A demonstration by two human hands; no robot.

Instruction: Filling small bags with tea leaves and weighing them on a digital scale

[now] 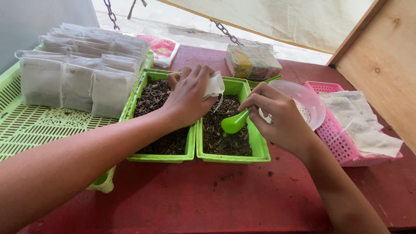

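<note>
Now pinching a small white filter bag (214, 85) in the left hand (187, 99), fingers curled shut around it, over the right green tray (255, 143) of dark loose leaves; right hand (277, 117) gripping a green scoop (235, 122), dipping low for filling; filled bags (78, 69) lying stacked left, empty ones in the pink basket (336, 143)

Pink basket (333, 134), wrapped packet (252, 62)

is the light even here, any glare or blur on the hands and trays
Head view: soft daylight, with the top strip beyond the table washed out. No hard glare on the green trays. The left hand, right hand and scoop look sharp. The left forearm at the bottom edge is stretched by the wide lens.
</note>
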